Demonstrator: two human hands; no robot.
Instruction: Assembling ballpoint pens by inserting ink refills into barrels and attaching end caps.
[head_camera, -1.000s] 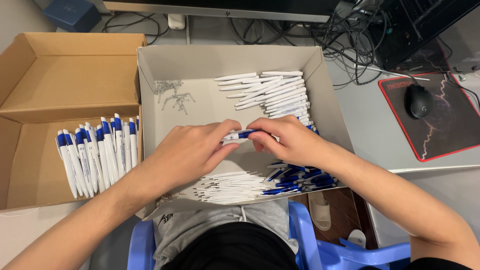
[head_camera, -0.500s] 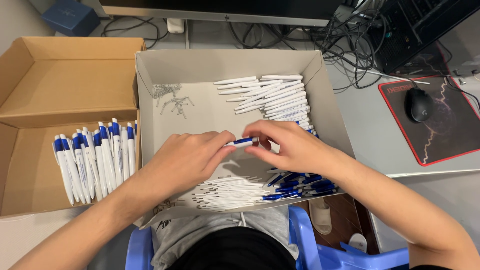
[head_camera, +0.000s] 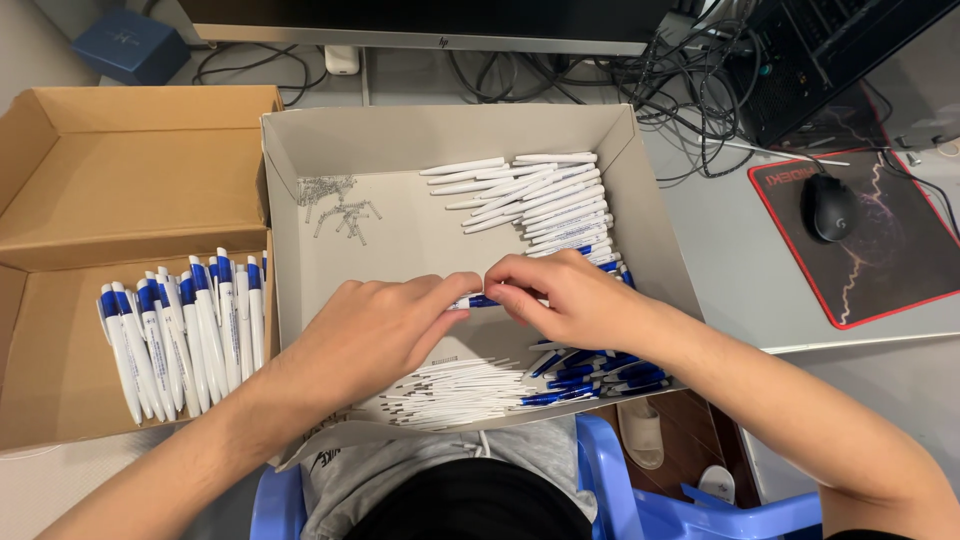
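Closest in, a fan of thin white refills (head_camera: 455, 392) and a heap of blue pen ends (head_camera: 590, 372) lie at the near edge of the grey tray (head_camera: 650, 215). Just above them both hands meet: the left hand (head_camera: 375, 325) pinches one end of a blue-and-white pen (head_camera: 478, 301), the right hand (head_camera: 565, 298) curls its fingers around the other end, holding it over the tray's middle. Left of them, finished pens (head_camera: 180, 325) line the brown box (head_camera: 130, 180). Farther back, small springs (head_camera: 335, 205) and white barrels (head_camera: 540, 195).
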